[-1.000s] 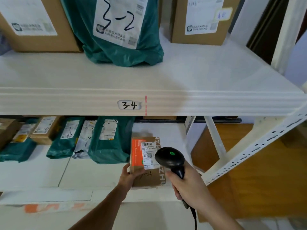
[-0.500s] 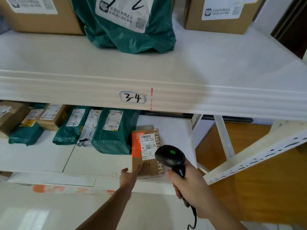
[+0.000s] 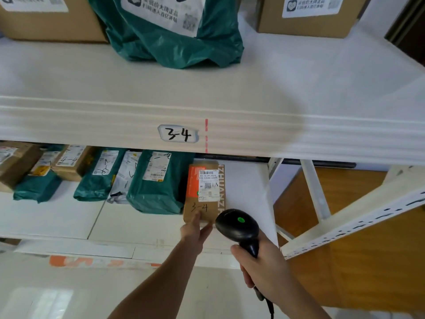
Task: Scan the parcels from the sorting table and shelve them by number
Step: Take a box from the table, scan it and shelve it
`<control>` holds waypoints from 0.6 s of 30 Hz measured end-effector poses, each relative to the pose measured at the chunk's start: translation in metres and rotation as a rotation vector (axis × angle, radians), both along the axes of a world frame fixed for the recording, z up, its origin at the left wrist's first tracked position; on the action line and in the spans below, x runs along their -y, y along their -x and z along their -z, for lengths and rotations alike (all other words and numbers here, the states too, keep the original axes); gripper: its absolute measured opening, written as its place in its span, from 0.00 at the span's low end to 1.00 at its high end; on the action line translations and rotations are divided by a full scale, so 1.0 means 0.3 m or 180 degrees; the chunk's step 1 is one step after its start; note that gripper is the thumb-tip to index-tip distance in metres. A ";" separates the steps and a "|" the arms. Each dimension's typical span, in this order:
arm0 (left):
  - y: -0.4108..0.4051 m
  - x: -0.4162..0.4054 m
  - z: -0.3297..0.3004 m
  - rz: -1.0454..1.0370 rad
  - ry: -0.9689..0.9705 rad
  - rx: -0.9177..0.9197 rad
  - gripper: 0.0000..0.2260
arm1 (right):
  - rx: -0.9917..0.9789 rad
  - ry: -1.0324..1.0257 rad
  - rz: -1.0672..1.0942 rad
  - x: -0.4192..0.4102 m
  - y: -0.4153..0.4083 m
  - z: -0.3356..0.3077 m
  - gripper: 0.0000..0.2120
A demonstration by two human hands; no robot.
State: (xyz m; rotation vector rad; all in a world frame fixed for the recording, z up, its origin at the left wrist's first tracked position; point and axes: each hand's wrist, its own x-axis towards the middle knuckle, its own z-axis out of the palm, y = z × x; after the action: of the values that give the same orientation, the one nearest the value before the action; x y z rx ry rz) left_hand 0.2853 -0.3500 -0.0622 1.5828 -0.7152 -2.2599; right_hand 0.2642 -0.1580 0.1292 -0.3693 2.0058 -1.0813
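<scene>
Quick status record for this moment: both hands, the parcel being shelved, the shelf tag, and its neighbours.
left hand: fingers straight, touching the near end of the brown box
right hand: grips the black scanner by its handle; green light on top
brown box: lies flat on the lower shelf, "3-4" handwritten on it, white label on top
shelf tag: reads "3-4", on the edge of the shelf above
neighbours: green bag directly beside the box; more bags and boxes further along
</scene>
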 end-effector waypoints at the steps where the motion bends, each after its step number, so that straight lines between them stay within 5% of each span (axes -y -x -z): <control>1: 0.032 0.026 0.002 -0.0004 0.0047 -0.0019 0.21 | 0.0040 -0.0017 0.0053 -0.006 0.002 0.000 0.08; 11: 0.180 0.193 -0.035 -0.0346 -0.0121 -0.0131 0.19 | -0.0078 0.0080 0.0361 -0.028 -0.009 -0.035 0.05; 15: 0.127 0.163 -0.073 0.0941 0.0290 0.0251 0.10 | -0.0188 0.0240 0.0395 -0.003 -0.036 -0.060 0.04; 18: 0.097 0.152 -0.104 0.3002 0.1919 0.0954 0.25 | -0.0164 0.0355 0.0490 0.014 -0.070 -0.083 0.05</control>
State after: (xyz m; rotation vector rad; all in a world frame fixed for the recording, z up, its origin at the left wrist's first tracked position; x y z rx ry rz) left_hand 0.2563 -0.3956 -0.0309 1.4134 -2.3511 -1.9324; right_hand 0.2854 -0.1622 0.1540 -0.3073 2.0512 -1.2952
